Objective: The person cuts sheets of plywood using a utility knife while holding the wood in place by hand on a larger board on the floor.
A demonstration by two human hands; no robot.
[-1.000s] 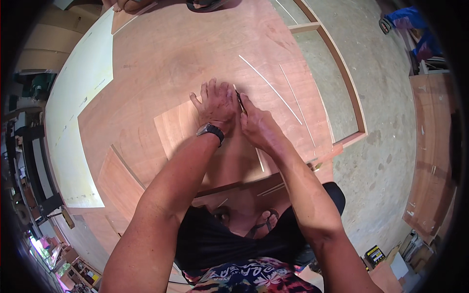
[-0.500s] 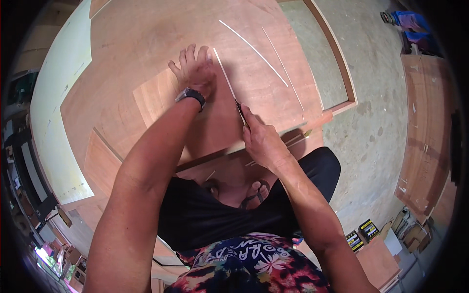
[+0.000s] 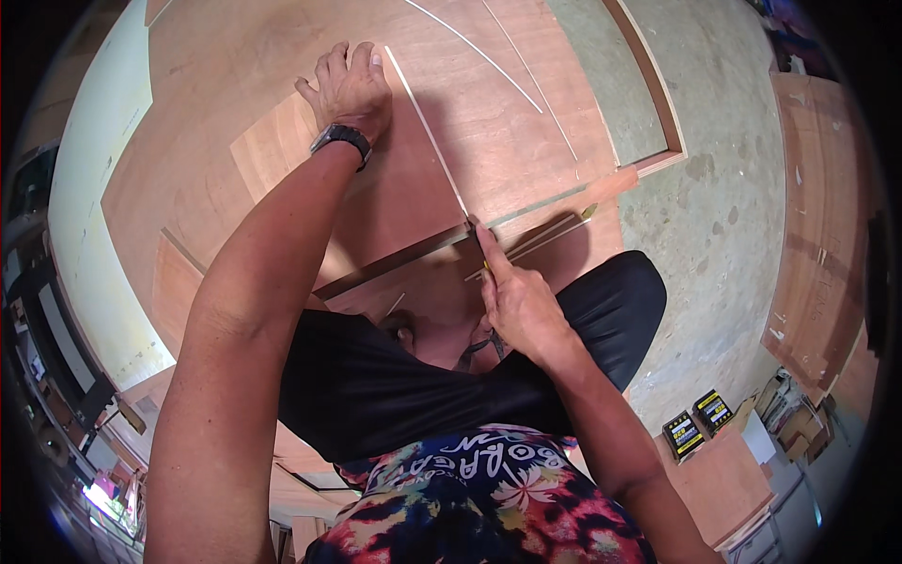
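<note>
My left hand (image 3: pixel 348 89) lies flat, fingers spread, on a smaller plywood panel (image 3: pixel 282 155) that rests on a large reddish plywood sheet (image 3: pixel 216 66); a dark watch is on its wrist. A thin pale strip (image 3: pixel 427 132) runs from beside that hand toward me. At the strip's near end, by the panel's front edge, my right hand (image 3: pixel 517 301) is closed on a small dark cutter (image 3: pixel 479 246), forefinger stretched along it and its tip on the wood. My legs in black trousers are folded just below the edge.
Two more thin pale strips (image 3: pixel 489 56) lie on the sheet farther off. Bare concrete floor (image 3: pixel 723 235) is to the right, with a brown board (image 3: pixel 817 235) and two yellow-and-black boxes (image 3: pixel 695 423). A pale board (image 3: pixel 89 197) borders the left.
My right hand has drawn the cutter along the pale strip, from beside my left hand back to the panel's near edge. My left hand has stayed pressed flat in place.
</note>
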